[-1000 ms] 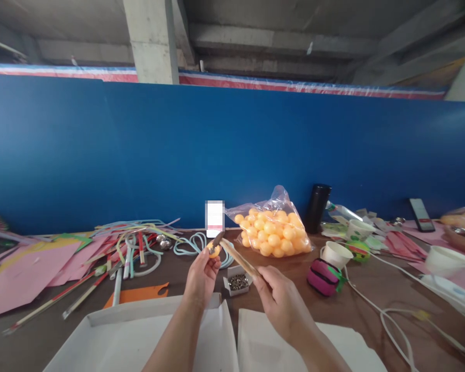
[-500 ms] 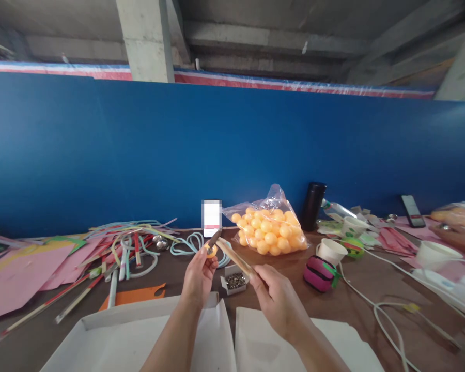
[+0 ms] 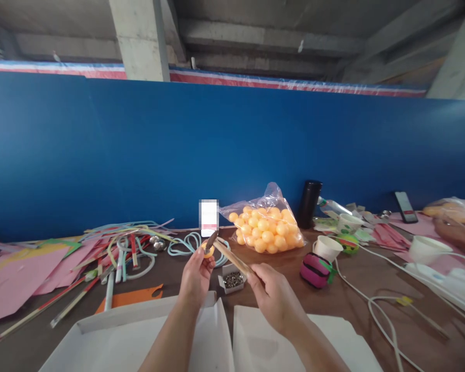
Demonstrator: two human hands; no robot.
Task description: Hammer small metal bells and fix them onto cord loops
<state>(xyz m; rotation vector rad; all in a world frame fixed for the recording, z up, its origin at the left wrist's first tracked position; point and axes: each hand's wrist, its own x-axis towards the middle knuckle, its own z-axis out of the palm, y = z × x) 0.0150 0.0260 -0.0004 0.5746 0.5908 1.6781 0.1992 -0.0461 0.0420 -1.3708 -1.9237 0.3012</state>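
My left hand (image 3: pixel 197 274) is closed, pinching a small orange ball (image 3: pixel 207 253) in its fingertips above the table. In my right hand (image 3: pixel 273 292) is the wooden handle of a hammer (image 3: pixel 232 257), gripped near its lower end. The dark hammer head lies at the upper side of the ball; whether they touch I cannot tell. Just below and between the hands is a small open box (image 3: pixel 233 279) of shiny metal pieces, too small to name. Behind it sits a clear plastic bag (image 3: pixel 271 194) full of orange balls like the one I hold.
An open white box (image 3: pixel 112 338) lies under my forearms. Pale blue cord (image 3: pixel 184 245), coloured tubes and pink paper (image 3: pixel 21 279) spread leftward. To the right are a purple pouch (image 3: pixel 313 270), paper cup (image 3: pixel 327 248), black bottle (image 3: pixel 309 204) and white cable (image 3: pixel 375 312). A blue partition (image 3: pixel 217 139) rises behind.
The whole view has shifted slightly, so things appear a little further left. Both hands keep their grips, and the hammer head stays close to the ball.
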